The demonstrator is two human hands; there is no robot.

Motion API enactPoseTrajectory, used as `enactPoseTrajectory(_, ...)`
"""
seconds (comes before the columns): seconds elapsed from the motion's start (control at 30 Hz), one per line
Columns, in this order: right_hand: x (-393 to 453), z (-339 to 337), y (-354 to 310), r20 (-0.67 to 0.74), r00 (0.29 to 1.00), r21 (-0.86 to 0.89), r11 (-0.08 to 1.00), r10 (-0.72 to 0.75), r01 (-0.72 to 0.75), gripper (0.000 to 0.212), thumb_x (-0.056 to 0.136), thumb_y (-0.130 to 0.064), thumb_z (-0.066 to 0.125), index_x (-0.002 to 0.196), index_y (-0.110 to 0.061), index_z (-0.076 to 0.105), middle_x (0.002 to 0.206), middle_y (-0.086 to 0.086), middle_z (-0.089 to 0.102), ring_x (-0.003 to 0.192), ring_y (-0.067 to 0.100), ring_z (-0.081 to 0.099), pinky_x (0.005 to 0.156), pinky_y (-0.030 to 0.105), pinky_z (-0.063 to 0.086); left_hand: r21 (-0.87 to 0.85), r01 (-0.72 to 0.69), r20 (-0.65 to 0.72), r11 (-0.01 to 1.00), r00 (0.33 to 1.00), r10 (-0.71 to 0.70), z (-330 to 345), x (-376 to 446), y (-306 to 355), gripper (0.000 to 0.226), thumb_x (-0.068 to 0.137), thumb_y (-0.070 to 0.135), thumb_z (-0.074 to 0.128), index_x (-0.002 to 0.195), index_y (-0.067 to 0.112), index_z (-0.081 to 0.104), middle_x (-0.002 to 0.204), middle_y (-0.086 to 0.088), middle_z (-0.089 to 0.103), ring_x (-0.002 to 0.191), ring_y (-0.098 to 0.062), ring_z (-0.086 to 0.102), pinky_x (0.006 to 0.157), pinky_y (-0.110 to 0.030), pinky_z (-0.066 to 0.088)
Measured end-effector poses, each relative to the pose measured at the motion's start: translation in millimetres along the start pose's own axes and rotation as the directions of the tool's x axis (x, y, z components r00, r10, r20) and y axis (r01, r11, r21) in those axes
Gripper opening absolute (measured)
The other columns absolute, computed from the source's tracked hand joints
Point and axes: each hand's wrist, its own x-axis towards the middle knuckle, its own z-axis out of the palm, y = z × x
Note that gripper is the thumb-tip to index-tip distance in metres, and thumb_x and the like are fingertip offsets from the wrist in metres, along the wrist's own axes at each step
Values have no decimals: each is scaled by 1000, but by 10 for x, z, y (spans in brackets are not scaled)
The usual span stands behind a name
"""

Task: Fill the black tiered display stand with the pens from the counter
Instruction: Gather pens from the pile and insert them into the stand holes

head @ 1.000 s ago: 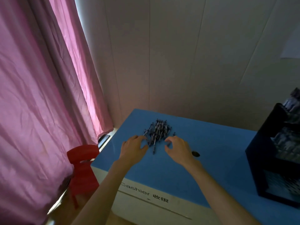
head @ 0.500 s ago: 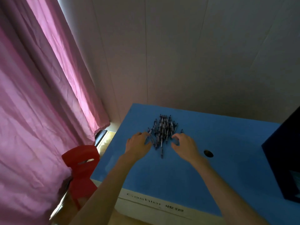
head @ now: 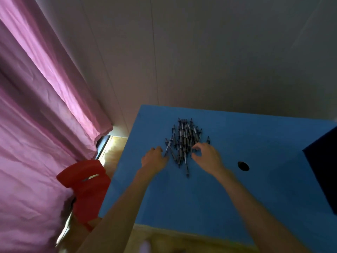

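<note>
A heap of several dark pens [head: 185,138] lies on the blue counter [head: 209,201], toward its far side. My left hand [head: 154,158] rests on the counter at the heap's left edge, fingertips touching the nearest pens. My right hand [head: 207,157] is at the heap's right edge, with thumb and forefinger arched over the nearest pens and a gap between them. Neither hand has lifted a pen. Only a dark corner of the black display stand [head: 323,172] shows at the right border; its tiers are out of view.
A round cable hole [head: 243,166] sits in the counter right of my right hand. A red plastic chair [head: 85,187] stands by the counter's left side, against a pink curtain [head: 40,128]. A pale panelled wall [head: 200,61] closes off the back.
The view swung left and up, so the stand slid almost out of frame. Both hands closed in on the heap, and my right thumb and forefinger now arch over its edge.
</note>
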Motion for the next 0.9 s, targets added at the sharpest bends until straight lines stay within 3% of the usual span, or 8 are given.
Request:
enactPoseTrajectory(0.23, 154, 194, 30, -27, 994, 45, 993, 107, -106, 25, 95, -28, 64, 118, -18, 66, 120, 2, 65, 104, 20, 62, 89, 33, 51, -1, 39, 38, 999, 999, -39, 252, 390, -30, 43, 98, 52, 48, 113, 12, 50, 116, -11, 57, 105, -32, 58, 84, -42, 52)
enactPoseTrajectory(0.4, 341, 310, 59, -59, 990, 78, 989, 128, -124, 26, 96, -28, 63, 119, -18, 66, 119, 0, 67, 101, 18, 63, 90, 33, 53, 24, 54, 8, 998, 998, -55, 344, 628, 28, 49, 96, 55, 52, 114, 10, 52, 115, -10, 59, 106, -31, 61, 78, -37, 46)
enactPoseTrajectory(0.53, 404, 330, 120, -95, 986, 104, 986, 138, -128, 25, 95, -27, 65, 119, -18, 66, 118, -1, 67, 102, 16, 62, 90, 32, 52, 119, 23, 33, 993, 999, -27, 351, 716, 144, 41, 95, 54, 53, 88, 14, 56, 89, -4, 60, 80, -23, 56, 68, -30, 43)
enactPoseTrajectory(0.73, 482, 385, 198, -114, 984, 138, 983, 134, -118, 22, 95, -26, 65, 115, -19, 67, 114, -1, 68, 100, 15, 62, 90, 34, 54, 127, 55, -31, 990, 998, -52, 419, 769, 213, 40, 95, 47, 53, 69, 17, 49, 67, 3, 48, 63, -17, 48, 52, -27, 32)
enactPoseTrajectory(0.9, 496, 383, 310, -129, 986, 137, 986, 109, -91, 22, 96, -25, 64, 116, -18, 67, 116, -2, 67, 104, 14, 61, 93, 33, 51, -3, 79, -151, 997, 985, -79, 465, 894, 171, 29, 103, 33, 41, 89, 9, 49, 84, -6, 58, 71, -23, 52, 61, -32, 39)
